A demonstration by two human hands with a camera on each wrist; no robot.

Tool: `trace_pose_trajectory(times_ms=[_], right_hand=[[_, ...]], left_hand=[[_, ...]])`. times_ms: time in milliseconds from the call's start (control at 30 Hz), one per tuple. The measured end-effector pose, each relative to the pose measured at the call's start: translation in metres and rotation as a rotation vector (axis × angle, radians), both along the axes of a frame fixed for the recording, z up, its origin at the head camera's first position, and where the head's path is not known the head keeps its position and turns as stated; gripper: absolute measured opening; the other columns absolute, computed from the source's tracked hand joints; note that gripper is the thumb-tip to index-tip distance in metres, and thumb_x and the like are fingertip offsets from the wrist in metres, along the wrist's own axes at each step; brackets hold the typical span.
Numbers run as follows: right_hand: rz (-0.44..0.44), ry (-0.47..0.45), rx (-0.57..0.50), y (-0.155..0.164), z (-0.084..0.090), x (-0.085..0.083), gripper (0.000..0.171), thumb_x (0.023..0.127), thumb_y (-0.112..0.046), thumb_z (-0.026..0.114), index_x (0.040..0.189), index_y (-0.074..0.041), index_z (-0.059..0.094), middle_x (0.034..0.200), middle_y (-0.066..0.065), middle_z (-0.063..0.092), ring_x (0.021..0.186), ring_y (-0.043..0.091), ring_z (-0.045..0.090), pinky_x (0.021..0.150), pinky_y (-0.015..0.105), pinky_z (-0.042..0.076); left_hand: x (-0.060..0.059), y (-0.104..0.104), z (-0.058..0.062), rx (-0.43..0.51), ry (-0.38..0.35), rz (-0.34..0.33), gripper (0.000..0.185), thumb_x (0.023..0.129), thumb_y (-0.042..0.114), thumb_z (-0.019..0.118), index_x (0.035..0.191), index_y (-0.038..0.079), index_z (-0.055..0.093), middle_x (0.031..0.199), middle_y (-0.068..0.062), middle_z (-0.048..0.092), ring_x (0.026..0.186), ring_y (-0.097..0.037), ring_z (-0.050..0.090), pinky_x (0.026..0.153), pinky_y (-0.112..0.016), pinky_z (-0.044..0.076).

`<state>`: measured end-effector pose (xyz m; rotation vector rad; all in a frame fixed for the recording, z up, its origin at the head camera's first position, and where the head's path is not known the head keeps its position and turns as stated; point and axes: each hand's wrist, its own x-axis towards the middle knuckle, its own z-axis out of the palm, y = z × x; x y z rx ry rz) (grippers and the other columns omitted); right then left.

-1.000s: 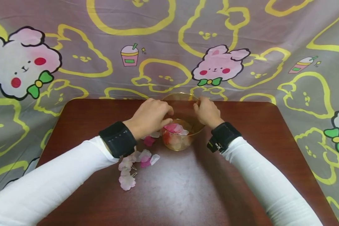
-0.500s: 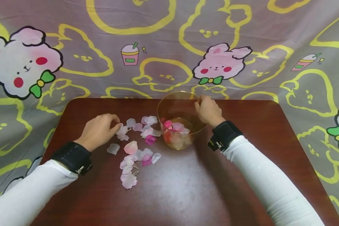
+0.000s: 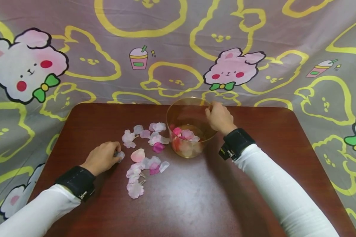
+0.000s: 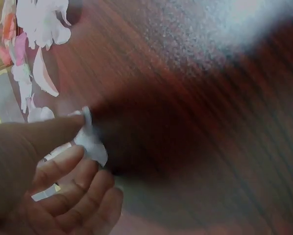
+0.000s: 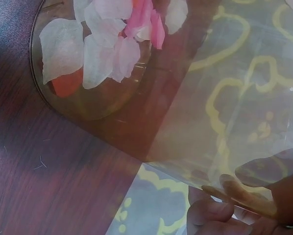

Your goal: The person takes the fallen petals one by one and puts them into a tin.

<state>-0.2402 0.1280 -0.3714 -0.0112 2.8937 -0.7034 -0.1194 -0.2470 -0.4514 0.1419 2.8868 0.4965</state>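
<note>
Amber-tinted clear plastic catches the eye first from the head view: the cup [image 3: 191,126] stands at the far middle of the counter [image 3: 195,197], tipped toward the near side, its far rim pinched by the right hand [image 3: 219,118]. The left hand [image 3: 102,158] has come away from the cup's mouth, out to the left and nearer, and now its grip closes on a pale petal [image 3: 120,154] lying at the left edge of the loose petals [image 3: 145,148]. So another petal is being gathered, as I judge it, with plenty left on the counter.

From the left wrist, thumb and fingers [image 4: 63,169] pinch that white petal [image 4: 90,139] against the wood.

From the right wrist, the cup's bottom [image 5: 87,58] holds a shallow layer of white, pink and red petals; fingertips [image 5: 210,213] clamp the rim.
</note>
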Motion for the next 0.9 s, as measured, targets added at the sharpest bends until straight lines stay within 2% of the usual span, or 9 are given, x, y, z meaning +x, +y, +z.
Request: trace_pose_trajectory(times_ms=[100, 200, 267, 367, 500, 667, 767, 833, 900], right_hand=[[0.001, -0.012, -0.003, 0.0, 0.0, 0.0, 0.025, 0.105, -0.031, 0.046, 0.101, -0.008, 0.056, 0.088, 0.009, 0.057, 0.086, 0.029, 0.059, 0.071, 0.044, 0.043], [-0.001, -0.015, -0.004, 0.0, 0.0, 0.0, 0.025, 0.105, -0.031, 0.046, 0.101, -0.008, 0.056, 0.087, 0.008, 0.056, 0.086, 0.029, 0.058, 0.072, 0.044, 0.043], [-0.004, -0.013, -0.003, 0.001, 0.0, 0.0, 0.025, 0.105, -0.032, 0.046, 0.1, -0.009, 0.056, 0.087, 0.008, 0.057, 0.086, 0.029, 0.059, 0.072, 0.044, 0.043], [-0.01, -0.014, -0.004, 0.001, 0.0, 0.0, 0.025, 0.105, -0.032, 0.046, 0.1, -0.01, 0.055, 0.086, 0.007, 0.056, 0.085, 0.028, 0.059, 0.071, 0.043, 0.043], [-0.008, -0.015, -0.009, 0.0, -0.001, 0.001, 0.025, 0.105, -0.032, 0.046, 0.1, -0.009, 0.056, 0.086, 0.007, 0.056, 0.085, 0.028, 0.058, 0.071, 0.043, 0.042], [-0.013, -0.008, -0.011, -0.002, -0.001, 0.002, 0.025, 0.104, -0.032, 0.047, 0.098, -0.01, 0.055, 0.086, 0.007, 0.056, 0.086, 0.028, 0.058, 0.072, 0.044, 0.043], [-0.01, -0.005, -0.014, -0.001, -0.002, 0.002, 0.024, 0.104, -0.031, 0.047, 0.097, -0.01, 0.054, 0.085, 0.007, 0.055, 0.085, 0.028, 0.058, 0.07, 0.043, 0.041], [-0.007, -0.006, -0.015, -0.001, -0.001, 0.002, 0.024, 0.104, -0.031, 0.047, 0.097, -0.01, 0.054, 0.085, 0.007, 0.054, 0.085, 0.028, 0.058, 0.069, 0.042, 0.04], [-0.006, -0.004, -0.015, 0.001, -0.002, 0.002, 0.024, 0.104, -0.031, 0.047, 0.098, -0.009, 0.054, 0.085, 0.007, 0.054, 0.085, 0.028, 0.057, 0.068, 0.041, 0.04]], left_hand=[[0.001, -0.001, 0.0, 0.022, 0.024, -0.014, 0.01, 0.087, 0.005, 0.074, 0.086, 0.004, 0.064, 0.072, -0.006, 0.058, 0.063, -0.02, 0.052, 0.058, -0.034, 0.042], [-0.001, 0.0, 0.003, 0.034, 0.085, -0.02, 0.009, 0.086, 0.001, 0.071, 0.082, 0.005, 0.064, 0.069, -0.005, 0.056, 0.061, -0.02, 0.052, 0.056, -0.034, 0.042], [-0.003, 0.002, 0.006, 0.026, 0.108, -0.012, 0.008, 0.085, 0.004, 0.072, 0.083, 0.005, 0.064, 0.069, -0.006, 0.057, 0.062, -0.021, 0.052, 0.056, -0.035, 0.042], [-0.003, 0.004, 0.008, -0.01, 0.079, -0.01, 0.015, 0.084, 0.012, 0.076, 0.087, 0.004, 0.064, 0.072, -0.007, 0.059, 0.064, -0.022, 0.054, 0.056, -0.038, 0.043], [0.002, 0.006, 0.002, -0.042, 0.036, -0.03, 0.015, 0.084, 0.011, 0.077, 0.088, 0.003, 0.064, 0.075, -0.009, 0.061, 0.066, -0.022, 0.054, 0.058, -0.04, 0.045], [0.003, 0.006, -0.003, 0.0, 0.123, -0.061, 0.008, 0.084, -0.001, 0.071, 0.081, 0.003, 0.065, 0.073, -0.01, 0.065, 0.064, -0.022, 0.056, 0.06, -0.044, 0.05], [-0.007, 0.007, 0.01, 0.025, 0.192, -0.053, 0.005, 0.086, -0.001, 0.067, 0.082, 0.002, 0.066, 0.075, -0.012, 0.066, 0.064, -0.024, 0.058, 0.06, -0.047, 0.05], [-0.018, 0.013, 0.029, 0.044, 0.241, -0.029, 0.003, 0.088, 0.001, 0.065, 0.087, 0.001, 0.068, 0.079, -0.014, 0.068, 0.066, -0.026, 0.058, 0.061, -0.047, 0.05], [-0.03, 0.026, 0.053, 0.064, 0.294, -0.009, 0.006, 0.091, 0.005, 0.065, 0.093, 0.001, 0.069, 0.085, -0.016, 0.07, 0.07, -0.028, 0.06, 0.063, -0.048, 0.049]])
